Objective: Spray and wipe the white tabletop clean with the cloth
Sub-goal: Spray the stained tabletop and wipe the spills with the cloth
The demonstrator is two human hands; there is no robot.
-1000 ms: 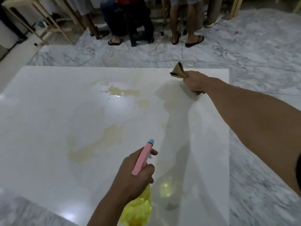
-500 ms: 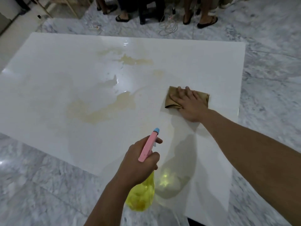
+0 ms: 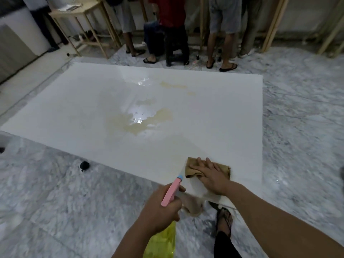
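The white tabletop (image 3: 78,112) fills the middle of the view, with a yellowish wet stain (image 3: 141,121) at its centre and a smaller one (image 3: 173,85) farther back. My right hand (image 3: 210,175) lies flat with straight fingers on a brown cloth (image 3: 191,164), pressing it onto the tabletop near the front edge. My left hand (image 3: 160,209) grips a spray bottle with a pink head (image 3: 170,191) and a yellow body (image 3: 162,243), held in front of the table's near edge and pointing toward the cloth.
Several people (image 3: 173,30) stand beyond the far edge, beside wooden frame tables (image 3: 87,21). Grey marble floor (image 3: 55,202) surrounds the tabletop. A small black object (image 3: 84,165) lies on the floor at the near left edge. My sandalled foot (image 3: 224,218) is under the near corner.
My right hand has dragged the cloth from the far right corner back across the tabletop to the near edge. The view pulled back and tilted up. My left hand kept gripping the bottle.
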